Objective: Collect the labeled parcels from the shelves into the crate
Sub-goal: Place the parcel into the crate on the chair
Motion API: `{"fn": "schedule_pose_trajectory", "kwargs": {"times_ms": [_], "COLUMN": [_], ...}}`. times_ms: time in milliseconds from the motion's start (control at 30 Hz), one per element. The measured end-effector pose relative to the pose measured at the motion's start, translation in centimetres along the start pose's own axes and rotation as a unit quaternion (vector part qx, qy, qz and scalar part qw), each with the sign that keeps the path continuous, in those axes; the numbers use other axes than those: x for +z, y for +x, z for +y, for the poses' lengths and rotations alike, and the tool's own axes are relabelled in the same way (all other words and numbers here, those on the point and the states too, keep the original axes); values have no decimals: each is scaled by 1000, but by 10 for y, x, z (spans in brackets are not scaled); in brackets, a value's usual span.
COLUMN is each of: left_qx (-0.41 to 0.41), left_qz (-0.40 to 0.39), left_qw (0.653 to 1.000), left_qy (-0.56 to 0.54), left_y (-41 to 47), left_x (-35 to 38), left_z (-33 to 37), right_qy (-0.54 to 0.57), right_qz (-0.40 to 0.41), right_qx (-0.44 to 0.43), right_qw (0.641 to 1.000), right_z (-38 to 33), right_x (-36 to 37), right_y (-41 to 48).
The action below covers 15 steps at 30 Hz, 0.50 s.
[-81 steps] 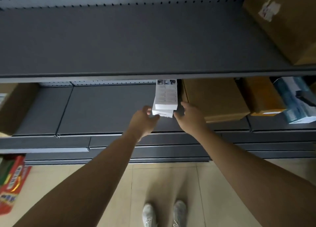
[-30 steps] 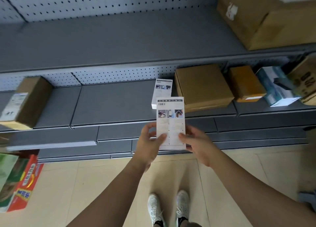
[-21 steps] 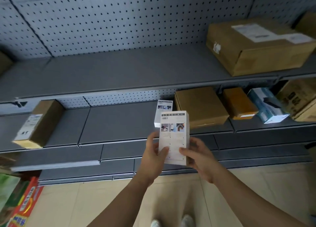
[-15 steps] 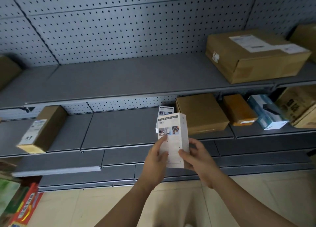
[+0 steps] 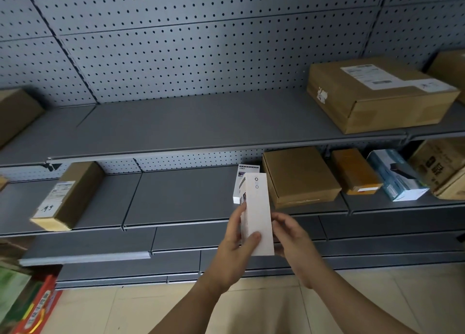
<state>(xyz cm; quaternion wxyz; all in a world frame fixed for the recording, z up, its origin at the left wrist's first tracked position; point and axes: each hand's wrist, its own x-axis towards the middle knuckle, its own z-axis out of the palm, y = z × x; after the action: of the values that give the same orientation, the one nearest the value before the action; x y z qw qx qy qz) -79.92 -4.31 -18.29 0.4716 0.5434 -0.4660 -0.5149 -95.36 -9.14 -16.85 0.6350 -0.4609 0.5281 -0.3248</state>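
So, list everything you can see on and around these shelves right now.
Held white box: 1, white, in front of the middle shelf.
Second white box: 1, white, middle shelf, behind the held one.
Large labelled carton: 1, brown, upper shelf, right.
Long labelled carton: 1, brown, middle shelf, left.
Flat carton: 1, brown, middle shelf, right of the white boxes.
Orange box: 1, orange-brown, right of the flat carton.
Blue box: 1, blue and white, right of the orange box.
Printed packs: count unclear, red and green, floor, bottom left.
Shelving: grey, pegboard back.
Left hand: holds the box, thumb on its front.
Right hand: fingers on its right edge.
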Motion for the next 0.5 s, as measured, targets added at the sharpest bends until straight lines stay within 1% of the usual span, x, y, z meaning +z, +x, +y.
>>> {"fn": "schedule_pose_trajectory", "kwargs": {"times_ms": [67, 167, 233, 333, 400, 500], "left_qx": [2, -9, -12, -6, -9, -12], "left_qz": [-11, -26, -35, -26, -1, 31], "left_qw": [1000, 1000, 999, 999, 999, 998], "left_qy": [-2, -13, -19, -38, -51, -62], "left_y": [-2, -4, -5, -5, -4, 0], "left_x": [0, -2, -5, -8, -8, -10], "left_z": [3, 5, 2, -2, 0, 3], "right_qy": [5, 58, 70, 61, 45, 51], "right_qz": [-8, -35, -46, -31, -14, 1], "right_qx": [13, 60, 75, 57, 44, 32], "right_qw": [1000, 996, 994, 996, 998, 998], "right_z": [2, 3, 4, 5, 5, 2], "right_x": [0, -1, -3, -4, -3, 0], "right_y": [2, 4, 6, 7, 7, 6]}}
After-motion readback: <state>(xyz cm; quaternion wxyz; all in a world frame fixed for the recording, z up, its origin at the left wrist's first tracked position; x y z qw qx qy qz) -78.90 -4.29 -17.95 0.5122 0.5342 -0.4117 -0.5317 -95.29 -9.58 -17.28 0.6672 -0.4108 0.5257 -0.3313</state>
